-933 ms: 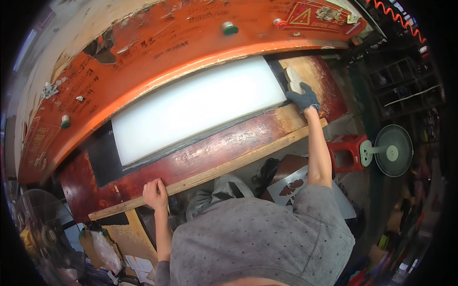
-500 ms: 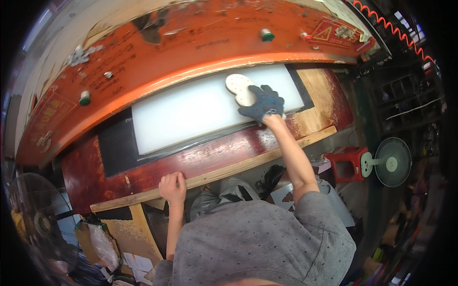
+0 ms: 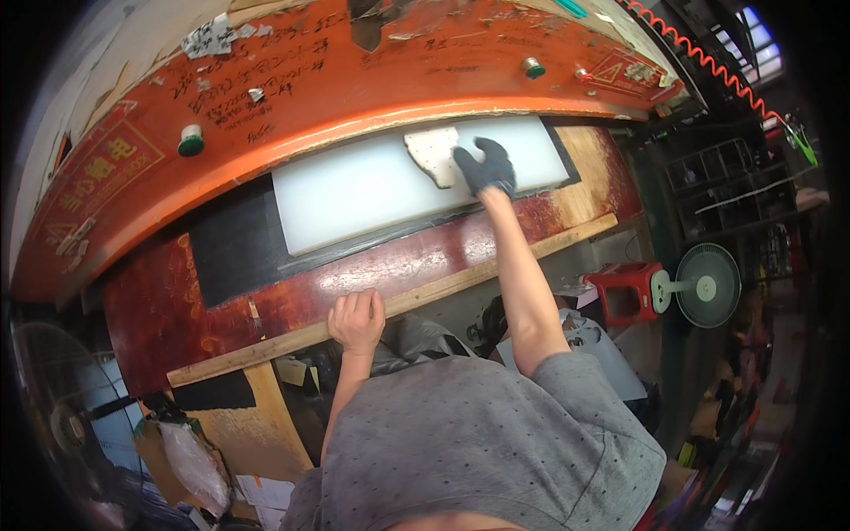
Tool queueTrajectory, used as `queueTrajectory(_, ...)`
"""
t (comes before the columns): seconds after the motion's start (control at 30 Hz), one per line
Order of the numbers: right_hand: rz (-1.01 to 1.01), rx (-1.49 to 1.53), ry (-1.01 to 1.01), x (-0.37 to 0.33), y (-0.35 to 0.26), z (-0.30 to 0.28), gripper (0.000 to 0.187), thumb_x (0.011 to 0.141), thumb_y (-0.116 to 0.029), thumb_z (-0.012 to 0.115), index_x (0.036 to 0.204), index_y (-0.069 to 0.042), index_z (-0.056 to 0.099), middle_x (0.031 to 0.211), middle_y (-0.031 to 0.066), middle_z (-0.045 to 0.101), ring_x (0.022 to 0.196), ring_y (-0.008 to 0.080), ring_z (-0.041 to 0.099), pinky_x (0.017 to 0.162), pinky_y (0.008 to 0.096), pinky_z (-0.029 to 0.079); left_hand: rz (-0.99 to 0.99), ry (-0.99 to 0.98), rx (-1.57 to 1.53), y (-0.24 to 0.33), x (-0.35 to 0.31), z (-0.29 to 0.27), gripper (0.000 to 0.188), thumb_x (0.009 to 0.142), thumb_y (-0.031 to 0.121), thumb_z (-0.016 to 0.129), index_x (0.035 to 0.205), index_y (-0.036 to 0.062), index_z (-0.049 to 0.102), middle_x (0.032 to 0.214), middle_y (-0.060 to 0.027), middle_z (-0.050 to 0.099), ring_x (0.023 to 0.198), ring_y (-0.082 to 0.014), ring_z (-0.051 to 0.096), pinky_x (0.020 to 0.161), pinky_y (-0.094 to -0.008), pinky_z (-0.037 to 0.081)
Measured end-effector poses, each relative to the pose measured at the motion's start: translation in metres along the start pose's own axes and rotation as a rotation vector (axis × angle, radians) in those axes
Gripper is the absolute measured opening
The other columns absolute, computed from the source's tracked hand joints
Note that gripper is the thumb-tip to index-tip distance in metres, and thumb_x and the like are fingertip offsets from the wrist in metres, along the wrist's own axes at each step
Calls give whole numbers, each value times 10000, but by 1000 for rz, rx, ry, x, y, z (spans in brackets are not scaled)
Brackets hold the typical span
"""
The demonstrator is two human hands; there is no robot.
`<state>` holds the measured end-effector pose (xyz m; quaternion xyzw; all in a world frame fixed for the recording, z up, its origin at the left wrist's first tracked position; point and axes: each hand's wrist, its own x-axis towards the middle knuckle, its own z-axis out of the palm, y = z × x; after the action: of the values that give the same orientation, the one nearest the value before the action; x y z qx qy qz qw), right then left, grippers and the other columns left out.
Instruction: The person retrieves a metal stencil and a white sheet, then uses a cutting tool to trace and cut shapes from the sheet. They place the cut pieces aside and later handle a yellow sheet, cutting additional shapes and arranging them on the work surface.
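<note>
A flat cream piece [image 3: 432,157] with small dark specks, straight along the top and narrowing below, lies on a long white board [image 3: 354,195]. Beside its right edge is my right hand [image 3: 488,168] in a dark blue glove. The thumb and fingers are spread apart, and the thumb tip meets or nearly meets the piece; blur hides which. My bare left hand [image 3: 357,320] rests on the near wooden edge strip [image 3: 301,338] of the table, fingers curled in with nothing seen in them.
An orange machine beam [image 3: 354,97] with green-capped buttons spans the far side, close over the board. Black sheet [image 3: 235,234] covers part of the dark red table [image 3: 150,310]. At right stand a red stool [image 3: 624,292] and a fan [image 3: 708,285]; another fan [image 3: 66,425] is at left.
My gloved right hand no longer covers a rounded cream piece; its fingers have spread, and a straight-topped cream shape now lies to its left. My left hand has curled up more. The view has shifted slightly.
</note>
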<state>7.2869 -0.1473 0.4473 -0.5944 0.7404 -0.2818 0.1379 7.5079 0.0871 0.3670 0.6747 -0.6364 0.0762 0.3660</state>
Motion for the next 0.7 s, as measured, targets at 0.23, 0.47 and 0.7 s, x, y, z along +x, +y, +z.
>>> queueTrajectory(0.23,166,125,162,-155,172,-88,404,787,-376,673,1044,-64,666,998,137,678,945,270,646,847,358,490,62,-16,59,-4,-9,7,61,768,238,685,747,194,648,719,18,587,680,-209,556,576,-357,409)
queueTrajectory(0.47,446,139,81,-238,257,-125,361,819,-371,622,1016,-73,668,968,136,680,919,280,648,828,361,482,97,-39,84,-4,-7,9,65,802,220,662,760,172,650,795,20,617,763,-209,571,634,-357,416)
queueTrajectory(0.7,201,81,-71,-179,293,-102,271,834,-326,622,961,-92,672,905,134,668,839,283,642,761,359,490,64,-57,103,-13,-7,15,79,800,176,663,755,115,638,790,-45,627,774,-252,587,676,-375,450)
